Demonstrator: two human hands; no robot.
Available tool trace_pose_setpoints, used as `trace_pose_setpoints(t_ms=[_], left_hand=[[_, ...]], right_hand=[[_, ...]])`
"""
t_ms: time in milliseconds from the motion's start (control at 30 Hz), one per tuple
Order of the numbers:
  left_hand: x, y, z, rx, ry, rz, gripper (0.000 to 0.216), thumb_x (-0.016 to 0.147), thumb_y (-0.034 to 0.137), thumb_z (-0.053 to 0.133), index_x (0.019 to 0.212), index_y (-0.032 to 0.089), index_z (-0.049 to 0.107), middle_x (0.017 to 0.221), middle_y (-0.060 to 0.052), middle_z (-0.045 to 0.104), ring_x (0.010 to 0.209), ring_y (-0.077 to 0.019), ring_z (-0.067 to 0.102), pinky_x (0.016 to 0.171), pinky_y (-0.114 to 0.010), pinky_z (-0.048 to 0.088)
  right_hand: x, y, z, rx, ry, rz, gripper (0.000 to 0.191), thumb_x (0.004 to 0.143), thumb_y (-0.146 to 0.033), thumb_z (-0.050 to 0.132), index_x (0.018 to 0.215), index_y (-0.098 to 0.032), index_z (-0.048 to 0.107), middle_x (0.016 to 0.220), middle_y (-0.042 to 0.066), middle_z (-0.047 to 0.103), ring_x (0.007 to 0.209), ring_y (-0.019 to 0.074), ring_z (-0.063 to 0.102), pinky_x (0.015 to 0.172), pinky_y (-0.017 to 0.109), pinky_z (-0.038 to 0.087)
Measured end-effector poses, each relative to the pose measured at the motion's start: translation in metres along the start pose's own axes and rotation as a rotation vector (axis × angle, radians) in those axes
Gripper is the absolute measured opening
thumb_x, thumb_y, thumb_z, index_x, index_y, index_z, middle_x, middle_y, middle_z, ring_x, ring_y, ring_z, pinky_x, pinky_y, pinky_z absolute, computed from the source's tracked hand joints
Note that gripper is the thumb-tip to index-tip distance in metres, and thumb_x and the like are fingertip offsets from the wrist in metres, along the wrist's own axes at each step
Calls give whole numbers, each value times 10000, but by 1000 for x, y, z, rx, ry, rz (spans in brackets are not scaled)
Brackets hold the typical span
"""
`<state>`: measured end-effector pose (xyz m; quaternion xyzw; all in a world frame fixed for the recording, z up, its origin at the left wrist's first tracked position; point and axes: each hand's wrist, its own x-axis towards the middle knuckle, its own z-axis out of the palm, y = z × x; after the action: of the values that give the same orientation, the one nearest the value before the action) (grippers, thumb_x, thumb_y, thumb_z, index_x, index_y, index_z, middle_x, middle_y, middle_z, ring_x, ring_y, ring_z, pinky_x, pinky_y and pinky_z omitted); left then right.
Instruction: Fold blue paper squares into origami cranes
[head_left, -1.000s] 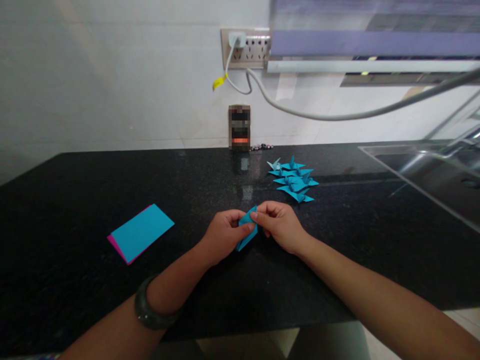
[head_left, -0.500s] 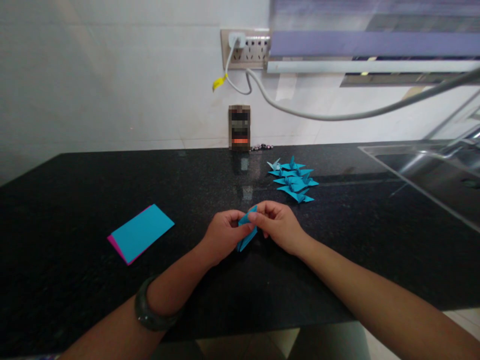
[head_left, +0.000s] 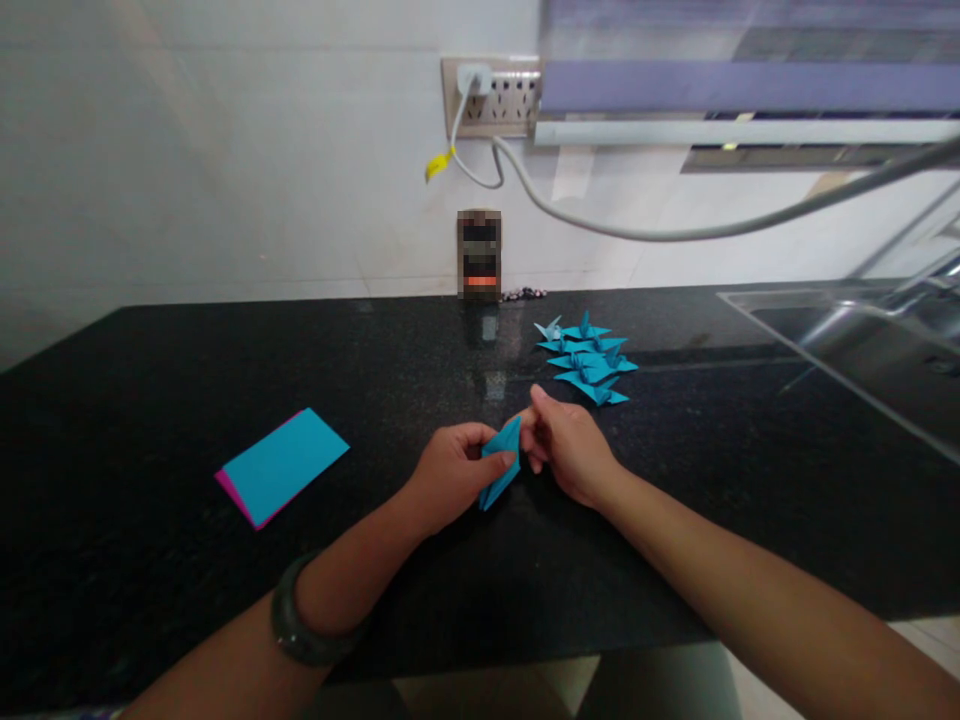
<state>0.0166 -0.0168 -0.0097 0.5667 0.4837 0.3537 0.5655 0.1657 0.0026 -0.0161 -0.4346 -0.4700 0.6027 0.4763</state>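
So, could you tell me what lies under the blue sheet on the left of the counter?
A pink sheet peeks out along the blue sheet's left edges; the rest is covered.

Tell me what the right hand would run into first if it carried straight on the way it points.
Right hand meets the folded blue paper at its fingertips first, then probably the left hand holding the other side.

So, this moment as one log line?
left hand: holds folded blue paper piece | right hand: pinches its top
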Motion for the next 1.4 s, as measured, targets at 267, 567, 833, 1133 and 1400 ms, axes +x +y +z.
trace_pose_setpoints(t_ms=[267, 567, 833, 1133, 1400], left_hand=[[6, -5, 2, -132, 162, 259, 644, 636, 212, 698, 1203, 196, 392, 890, -22, 589, 732, -124, 612, 671, -253, 495], [5, -1, 1, -278, 167, 111, 505, 584, 245, 744, 1036, 138, 546, 1006, -93, 630, 818, -173, 633, 771, -331, 499], [3, 1, -2, -117, 111, 170, 201, 695, 286, 670, 842, 152, 699, 802, -20, 701, 742, -153, 610, 707, -278, 466], [4, -1, -4, 74, 256, 155, 202, 704, 341, 652, 706, 144, 697, 602, 9, 626, 571, -120, 525, 555, -242, 400], [3, 0, -5, 23, 283, 164, 207, 708, 343, 655, 672, 141, 682, 607, 5, 641, 567, -122, 544, 561, -241, 416]], right_hand=[[-4, -1, -6, -396, -120, -387, 101, 677, -256, 694, 719, -179, 643, 685, -15, 503, 607, 93, 482, 553, 225, 420], [-3, -4, -12, -504, -5, -647, 34, 748, -214, 633, 754, -220, 665, 779, 24, 557, 730, 141, 541, 629, 275, 444], [-4, -4, -12, -568, -93, -655, 65, 791, -228, 587, 790, -212, 650, 783, 26, 561, 720, 139, 544, 645, 281, 446], [-4, 0, -6, -481, -99, -428, 148, 796, -262, 562, 677, -175, 581, 669, 1, 523, 631, 116, 513, 581, 253, 434], [-8, 1, 8, 55, -14, -30, 370, 592, -355, 747, 838, -179, 533, 603, -63, 526, 505, 79, 505, 454, 212, 474]])
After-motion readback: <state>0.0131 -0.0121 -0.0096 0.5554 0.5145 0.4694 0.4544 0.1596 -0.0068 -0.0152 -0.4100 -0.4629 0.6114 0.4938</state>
